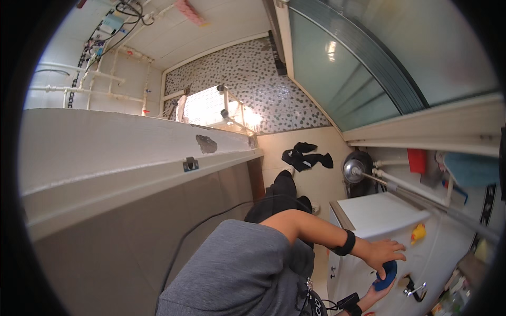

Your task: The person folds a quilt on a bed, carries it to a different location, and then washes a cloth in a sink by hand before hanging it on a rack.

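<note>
A blue rounded object, its exact kind unclear, is between my hands over the white counter at the lower right. My left hand, with a black band on the wrist, reaches over it from above. Its fingers are spread, and the thumb touches the blue surface. From below, my right hand cradles the same object, its palm and fingers partly hidden. Close by, a chrome faucet rises from the counter. A yellow duck-shaped item lies farther off on the white surface.
A round metal pan-like item stands beyond the white cabinet. Black cloth lies on the floor past my legs. Frosted sliding doors stand at the upper right, and a long ledge runs along the left. A dark cable passes over my body.
</note>
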A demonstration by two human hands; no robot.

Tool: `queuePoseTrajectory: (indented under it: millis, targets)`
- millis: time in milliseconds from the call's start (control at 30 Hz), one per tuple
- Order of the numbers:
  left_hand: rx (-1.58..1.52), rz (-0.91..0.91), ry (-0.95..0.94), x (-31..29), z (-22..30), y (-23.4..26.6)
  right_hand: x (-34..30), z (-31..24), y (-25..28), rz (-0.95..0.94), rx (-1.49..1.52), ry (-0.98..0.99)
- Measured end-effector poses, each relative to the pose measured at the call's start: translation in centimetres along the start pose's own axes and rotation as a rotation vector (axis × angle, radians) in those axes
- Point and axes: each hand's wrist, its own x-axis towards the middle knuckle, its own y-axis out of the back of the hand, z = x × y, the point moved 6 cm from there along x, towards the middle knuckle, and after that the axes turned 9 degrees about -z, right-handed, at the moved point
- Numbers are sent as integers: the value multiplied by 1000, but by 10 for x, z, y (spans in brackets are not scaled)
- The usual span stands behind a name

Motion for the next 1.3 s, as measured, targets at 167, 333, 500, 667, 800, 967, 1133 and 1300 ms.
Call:
queuePoseTrajectory:
  millis: [167,333,500,667,800,967,1133,1300]
  targets:
    - [-475,-203,302,60,-17,-125,-24,-34,-25,41,126,71]
    - [-1116,-183,784,76,-20,-208,9,-60,-1,-11,-131,294]
    - [-1279,-72,896,103,-37,-221,30,-79,-15,327,-484,543]
    - [-1230,-70,868,124,-42,-265,16,-114,-12,343,-810,1014]
    - [-1434,-77,884,125,-37,-285,27,-109,6,146,-798,968]
    - [-1372,-116,985,117,-43,-286,18,-109,-3,4,-829,973]
    - [-1447,-279,948,111,-45,-289,15,-113,-14,-139,-932,1148]
    - [-1505,-327,983,95,-47,-292,10,-112,-23,-333,-1077,1285]
